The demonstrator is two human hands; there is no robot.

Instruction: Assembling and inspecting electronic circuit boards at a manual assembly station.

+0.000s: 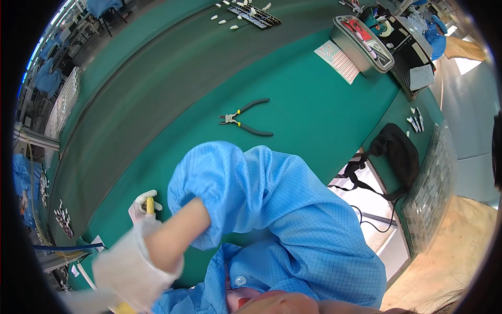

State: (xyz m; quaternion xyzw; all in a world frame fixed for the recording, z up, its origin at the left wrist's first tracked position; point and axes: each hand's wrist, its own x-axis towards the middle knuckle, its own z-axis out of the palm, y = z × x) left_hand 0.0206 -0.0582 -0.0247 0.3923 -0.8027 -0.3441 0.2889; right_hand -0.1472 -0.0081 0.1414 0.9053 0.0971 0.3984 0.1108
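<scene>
My left hand [145, 205], in a white glove with a yellow covering on one finger, is near the left edge of the green work surface [308, 99]. Its fingers look curled together, and anything inside them is hidden. My right arm, in a blue checked sleeve [308, 199], reaches across to the left. The white-gloved right hand [137, 267] is beside the left and partly covers it. Motion smears its fingers at the lower left, so their grip is unclear. Side cutters [230, 119] with black handles and yellow collars lie spread beyond my sleeve.
A dark belt [157, 78] curves along the far side, carrying dark strips [253, 15] and small white parts. At the back right are a metal box [361, 44] of tools and a label sheet [339, 63]. A black bag [395, 157] and clear plastic trays [431, 193] lie right.
</scene>
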